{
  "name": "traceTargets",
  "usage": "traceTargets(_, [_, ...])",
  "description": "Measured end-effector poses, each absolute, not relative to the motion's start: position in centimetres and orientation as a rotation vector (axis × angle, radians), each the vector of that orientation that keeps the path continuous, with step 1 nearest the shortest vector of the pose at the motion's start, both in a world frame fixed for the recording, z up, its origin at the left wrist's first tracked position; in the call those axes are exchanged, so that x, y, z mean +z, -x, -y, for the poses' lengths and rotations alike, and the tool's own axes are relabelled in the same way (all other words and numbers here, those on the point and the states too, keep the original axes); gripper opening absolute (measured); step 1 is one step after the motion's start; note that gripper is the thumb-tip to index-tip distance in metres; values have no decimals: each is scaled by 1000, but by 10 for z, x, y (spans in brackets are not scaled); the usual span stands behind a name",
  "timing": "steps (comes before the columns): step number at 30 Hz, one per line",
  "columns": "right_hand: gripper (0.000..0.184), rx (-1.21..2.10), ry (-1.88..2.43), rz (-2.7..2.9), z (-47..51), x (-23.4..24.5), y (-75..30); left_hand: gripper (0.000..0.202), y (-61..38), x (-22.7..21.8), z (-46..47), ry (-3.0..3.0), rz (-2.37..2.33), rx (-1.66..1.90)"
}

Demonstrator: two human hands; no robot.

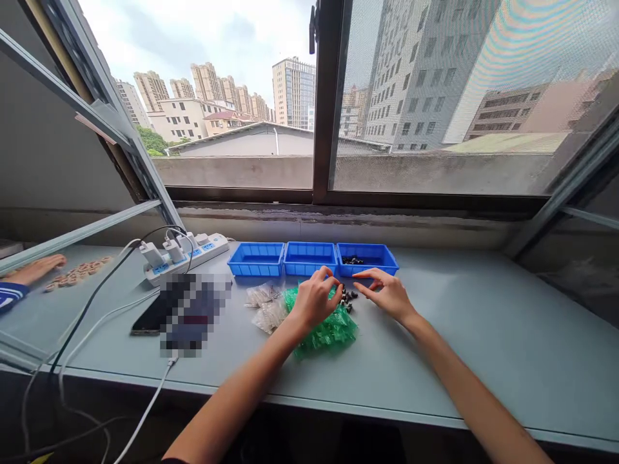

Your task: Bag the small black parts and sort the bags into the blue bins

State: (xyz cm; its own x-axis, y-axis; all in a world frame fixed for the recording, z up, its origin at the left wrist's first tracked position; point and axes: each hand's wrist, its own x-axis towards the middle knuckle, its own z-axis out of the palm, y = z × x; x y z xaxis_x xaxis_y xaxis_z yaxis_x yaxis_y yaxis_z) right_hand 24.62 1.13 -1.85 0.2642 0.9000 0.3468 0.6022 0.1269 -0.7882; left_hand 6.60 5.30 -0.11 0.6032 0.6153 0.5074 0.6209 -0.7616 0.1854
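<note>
My left hand (316, 298) reaches over a heap of green clear-plastic pieces (333, 332). Its fingers are curled together at the edge of a small cluster of black parts (348, 298), and whatever is between the fingertips is too small to make out. To the right of that cluster, my right hand (387, 295) hovers with thumb and forefinger apart and nothing visible between them. Behind it stands the right blue tray (382, 263), which contains more small black parts (353, 260). Colourless clear-plastic pieces (268, 316) lie to the left of the green heap.
Two more blue trays, a left one (256, 272) and a middle one (309, 272), stand in the row. Farther left are a power strip (213, 246) with cables and a dark phone (147, 316). Another person's hand (41, 267) rests near small brownish pieces (80, 274).
</note>
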Motion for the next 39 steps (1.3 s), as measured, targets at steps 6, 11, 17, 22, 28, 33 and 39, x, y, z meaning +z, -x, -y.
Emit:
traceTargets(6, [19, 386, 1725, 1602, -9, -24, -250, 22, -65, -3, -53, 2800, 1068, -866])
traceTargets(11, [15, 379, 1750, 1699, -9, -25, -253, 22, -66, -4, -53, 2805, 1082, -858])
traceTargets(17, [27, 423, 1721, 1564, -10, -25, -245, 25, -66, -5, -54, 2825, 1036, -851])
traceTargets(22, [52, 817, 1422, 1340, -11, -22, -239, 28, -65, -4, -55, 2855, 910, -865])
traceTargets(28, [61, 1087, 1288, 1179, -6, -16, -235, 26, -63, -4, -57, 2837, 789, -994])
traceTargets(33, [59, 1172, 1214, 1084, -3, -13, -232, 31, -64, -7, -57, 2795, 794, -1130])
traceTargets(39, [55, 1075, 1249, 1000, -7, -14, -221, 35, -65, -7, -58, 2814, 841, -893])
